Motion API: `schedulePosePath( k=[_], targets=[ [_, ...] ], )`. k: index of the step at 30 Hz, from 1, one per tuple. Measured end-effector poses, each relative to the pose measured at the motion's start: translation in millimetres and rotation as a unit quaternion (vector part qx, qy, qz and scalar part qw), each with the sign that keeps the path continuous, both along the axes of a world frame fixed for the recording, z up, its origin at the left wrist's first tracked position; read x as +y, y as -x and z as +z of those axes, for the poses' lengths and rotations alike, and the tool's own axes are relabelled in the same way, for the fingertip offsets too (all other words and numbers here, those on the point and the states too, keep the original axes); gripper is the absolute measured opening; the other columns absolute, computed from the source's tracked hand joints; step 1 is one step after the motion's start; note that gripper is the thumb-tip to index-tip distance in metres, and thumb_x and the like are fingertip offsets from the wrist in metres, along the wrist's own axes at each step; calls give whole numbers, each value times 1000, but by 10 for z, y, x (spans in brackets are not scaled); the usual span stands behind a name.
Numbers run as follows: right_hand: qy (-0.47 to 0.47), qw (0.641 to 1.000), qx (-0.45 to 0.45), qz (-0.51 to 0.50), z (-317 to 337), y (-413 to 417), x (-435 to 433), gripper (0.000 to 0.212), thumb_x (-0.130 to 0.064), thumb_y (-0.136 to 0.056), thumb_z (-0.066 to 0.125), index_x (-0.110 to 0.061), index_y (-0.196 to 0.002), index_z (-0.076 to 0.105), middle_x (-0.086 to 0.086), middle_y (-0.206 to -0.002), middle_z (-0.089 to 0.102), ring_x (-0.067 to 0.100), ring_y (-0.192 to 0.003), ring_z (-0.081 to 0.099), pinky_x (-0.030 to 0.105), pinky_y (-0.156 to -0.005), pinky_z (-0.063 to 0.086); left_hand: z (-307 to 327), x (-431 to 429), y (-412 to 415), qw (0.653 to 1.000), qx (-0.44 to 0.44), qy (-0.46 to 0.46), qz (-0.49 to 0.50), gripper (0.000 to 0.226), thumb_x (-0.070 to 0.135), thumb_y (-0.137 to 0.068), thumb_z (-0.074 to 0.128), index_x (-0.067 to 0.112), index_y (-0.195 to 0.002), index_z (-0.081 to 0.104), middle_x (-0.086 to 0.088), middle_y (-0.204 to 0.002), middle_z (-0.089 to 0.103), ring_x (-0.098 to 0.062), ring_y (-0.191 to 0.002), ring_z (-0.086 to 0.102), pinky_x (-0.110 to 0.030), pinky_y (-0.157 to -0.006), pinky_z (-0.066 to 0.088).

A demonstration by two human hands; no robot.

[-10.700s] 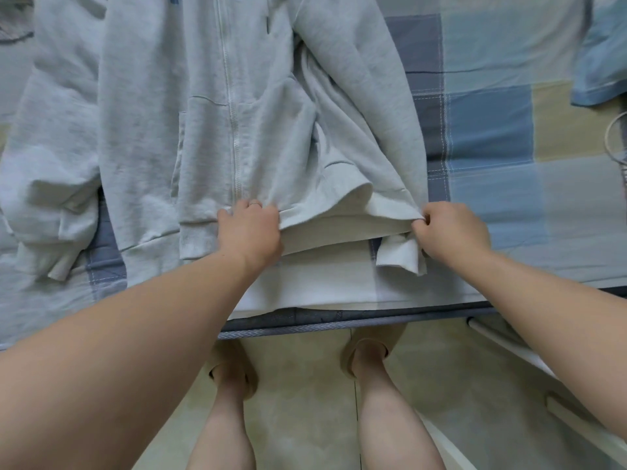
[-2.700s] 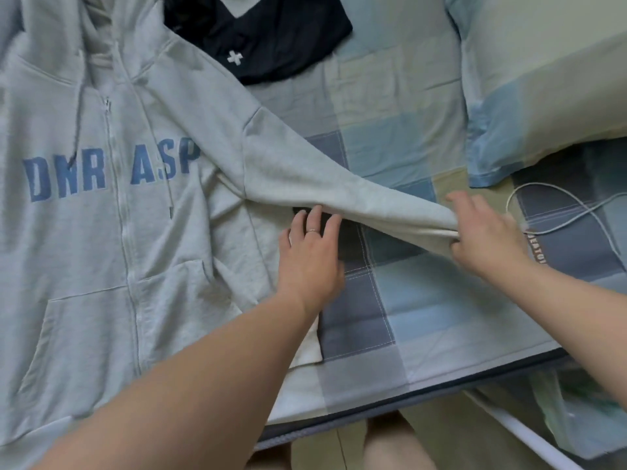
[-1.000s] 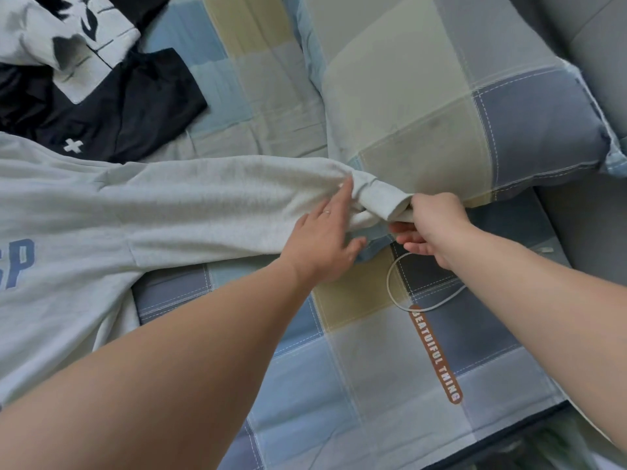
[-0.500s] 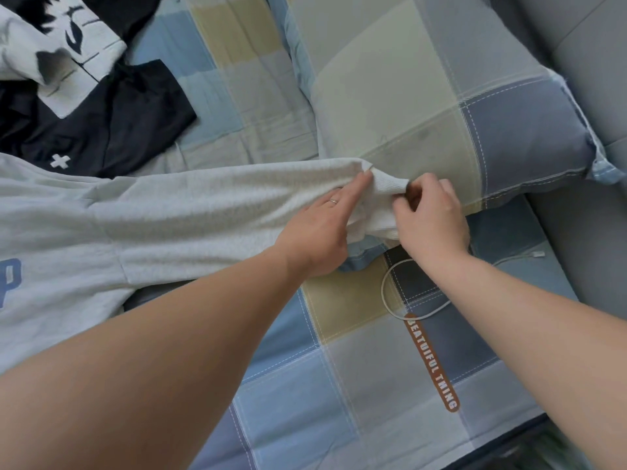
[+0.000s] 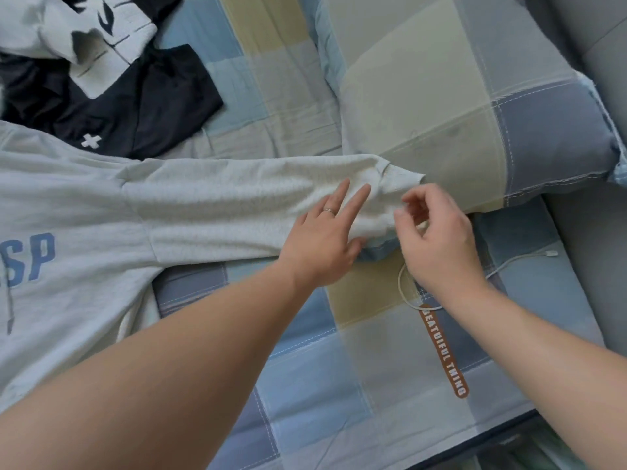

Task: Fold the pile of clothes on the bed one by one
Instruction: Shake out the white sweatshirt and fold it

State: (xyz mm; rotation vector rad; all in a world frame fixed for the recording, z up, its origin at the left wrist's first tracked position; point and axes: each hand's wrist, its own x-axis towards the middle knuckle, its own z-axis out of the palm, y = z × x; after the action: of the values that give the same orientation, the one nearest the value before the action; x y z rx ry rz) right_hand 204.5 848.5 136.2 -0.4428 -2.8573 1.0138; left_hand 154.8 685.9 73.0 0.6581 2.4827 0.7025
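Left hand [image 5: 325, 239] lies flat with straight fingers on the outstretched sleeve [image 5: 237, 205] of the grey hoodie [image 5: 84, 232], close to the cuff [image 5: 403, 179]; a ring [image 5: 329, 211] shows on one finger. Right hand [image 5: 437, 239] is just beside the cuff with its fingers loosely curled and thumb and forefinger close together at the sleeve's lower edge. I cannot tell whether they pinch the cloth.

The hoodie is spread face up on the bed [image 5: 339, 368], its body at the left with blue letters on the chest. The sleeve runs to the right, and the cuff rests against the lower edge of the checked pillow [image 5: 458, 96].

Above the hoodie lies a black T-shirt [image 5: 146, 106] with a small white cross, touching the hoodie's shoulder. A pale garment with a black print [image 5: 68, 25] lies partly on top of it.

A white cable [image 5: 403, 286] loops on the checked sheet under the right wrist, beside an orange label [image 5: 444, 351] reading BEAUTIFUL THING.
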Motion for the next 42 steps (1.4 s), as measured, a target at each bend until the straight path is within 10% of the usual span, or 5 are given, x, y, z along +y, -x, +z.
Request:
schedulePosePath(
  k=[17,22,26,32,42],
  targets=[
    [114,897,-399,149,-1045,-1511,-3216,53,-41,-87,71,-20,-131,49,1,-121,61,21,-109,59,32,-92,45,-278,-3636,-2247,983,-47,171,49,34,46,-87,66,18,-103,55,-3,-103,56,-29,-95,55,-36,-72,35],
    [-7,916,-385,107,-1159,-1870,-3617,47,-42,-91,67,-14,-118,40,11,-124,58,35,-115,56,45,-86,48,-349,-3996,-2879,976,-155,153,5,74,64,-77,72,25,-132,42,1,-136,40,-25,-115,50,-40,-94,45],
    [-14,924,-376,73,-1232,-2054,-3539,21,-31,-100,51,-13,-90,48,8,-89,60,38,-96,57,39,-68,38,-398,-3940,-3235,981,-81,168,53,73,13,-88,62,30,-148,24,-8,-159,17,-31,-130,41,-39,-100,38],
    [-103,951,-259,130,-1063,-2212,-3363,13,-23,-98,55,-12,-98,49,9,-104,54,34,-98,51,41,-73,39,-476,-3849,-3253,977,-26,98,187,11,12,-90,58,11,-101,54,-9,-87,58,-33,-72,54,-39,-56,34],
    [-173,888,-253,342,-1111,-2581,-3315,37,-33,-87,65,-22,-121,54,2,-125,47,30,-112,47,40,-85,38,-476,-3569,-3345,987,-24,11,160,8,23,-93,58,15,-93,58,-4,-82,59,-30,-75,53,-38,-59,36]
  ],
)
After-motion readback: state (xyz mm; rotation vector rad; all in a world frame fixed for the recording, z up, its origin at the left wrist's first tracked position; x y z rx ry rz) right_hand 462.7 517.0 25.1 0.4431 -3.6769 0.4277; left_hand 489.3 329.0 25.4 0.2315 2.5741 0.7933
